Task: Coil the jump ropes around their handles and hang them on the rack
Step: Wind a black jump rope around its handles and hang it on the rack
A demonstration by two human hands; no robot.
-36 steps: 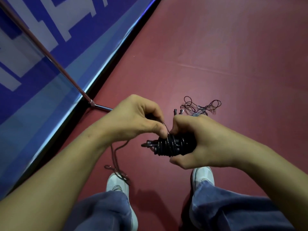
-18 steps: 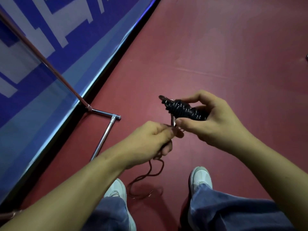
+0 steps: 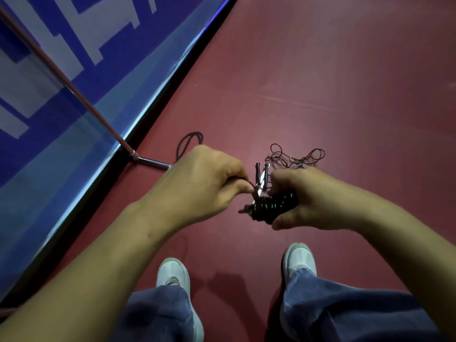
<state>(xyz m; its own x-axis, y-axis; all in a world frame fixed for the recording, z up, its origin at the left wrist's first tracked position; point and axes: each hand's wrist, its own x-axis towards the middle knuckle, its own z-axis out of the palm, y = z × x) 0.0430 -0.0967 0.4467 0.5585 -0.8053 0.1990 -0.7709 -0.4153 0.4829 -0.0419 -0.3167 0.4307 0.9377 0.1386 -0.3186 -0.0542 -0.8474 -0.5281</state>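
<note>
My right hand [image 3: 311,198] grips a pair of black jump rope handles [image 3: 271,208] with thin dark rope coiled tightly round them. My left hand [image 3: 204,183] pinches the loose rope [image 3: 188,144] just left of the coil; a loop of it sticks out above the left hand. On the red floor beyond my hands lies a second jump rope [image 3: 296,156], a loose tangle with two dark handles [image 3: 261,172] pointing toward me. The metal rack pole [image 3: 71,87] slants down to its foot bar [image 3: 153,162] at the left.
A blue and white banner wall [image 3: 61,70] runs along the left with a shiny lower edge. The red floor [image 3: 345,82] stretches ahead and to the right. My two white shoes [image 3: 172,275] and jeans legs are at the bottom.
My left hand swung from below the handles up to their left, carrying the rope round. My right hand dropped with the coil. The view tilted, so the tangled rope shows again.
</note>
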